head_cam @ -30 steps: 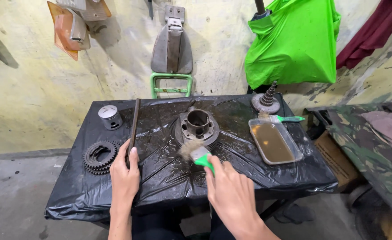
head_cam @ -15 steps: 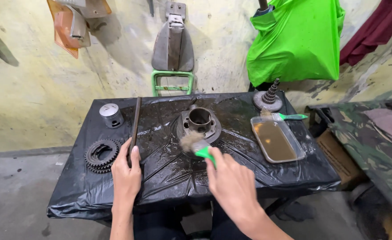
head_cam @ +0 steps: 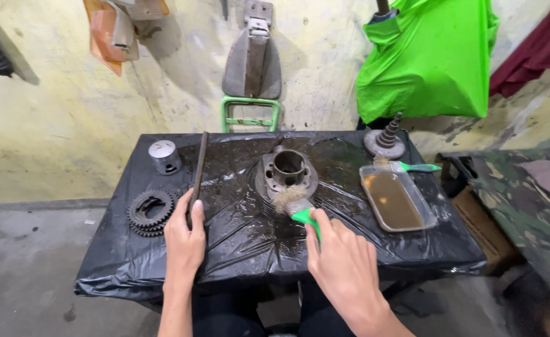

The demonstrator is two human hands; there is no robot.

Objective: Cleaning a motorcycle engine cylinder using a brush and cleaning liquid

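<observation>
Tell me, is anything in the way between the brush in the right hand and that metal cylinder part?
Nothing visible. The right hand holds the green-handled brush, and its bristles already touch the near side of the metal cylinder.

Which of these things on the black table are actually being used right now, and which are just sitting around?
In use:
right hand holding green-handled brush
grey finned metal cylinder
left hand holding long dark metal bar

Lying about:
black toothed gears
silver piston
clear tray of brown liquid
second brush

On the table (head_cam: 237, 249), the cylinder (head_cam: 286, 175) sits centre, with the rod (head_cam: 198, 171), piston (head_cam: 164, 156) and gears (head_cam: 148, 212) to its left. The tray (head_cam: 398, 198) lies right, behind it a brush (head_cam: 412, 166).
</observation>
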